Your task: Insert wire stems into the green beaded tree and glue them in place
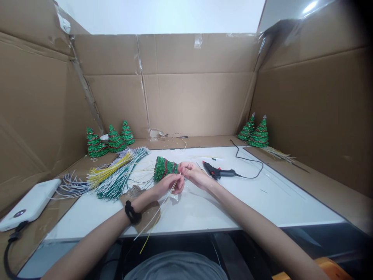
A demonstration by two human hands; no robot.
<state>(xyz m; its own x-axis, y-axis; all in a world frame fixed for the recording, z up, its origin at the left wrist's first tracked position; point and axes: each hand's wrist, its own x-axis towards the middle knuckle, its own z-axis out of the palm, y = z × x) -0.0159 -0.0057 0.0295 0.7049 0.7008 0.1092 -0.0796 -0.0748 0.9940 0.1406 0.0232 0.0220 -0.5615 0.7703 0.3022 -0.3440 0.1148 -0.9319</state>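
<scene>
Green beaded material is forming one small tree (164, 168), which is lying on its side over the white board (247, 206), wide end facing left. Two hands are working at its narrow end. The right hand (192, 172) is pinching narrowly there; what is between its fingertips cannot be told. The left hand (170, 184) is curling narrowly around two loose strands, one white strand (154, 217) and one yellow strand (150, 235), both hanging past the board's near edge. Judged from this pose, the step in hand is fingertip handling of strands at the tip; the next move is probably calling for a steady pinch and clear strand ends.

Outward, one glue gun (221, 171) is resting to the right, its cord trailing. Bundled strands (112, 169) are lying to the left; overlap is preventing an exact count. Beyond, three finished-looking trees (116, 139) are standing at left and two tipped trees (259, 133) at right.
</scene>
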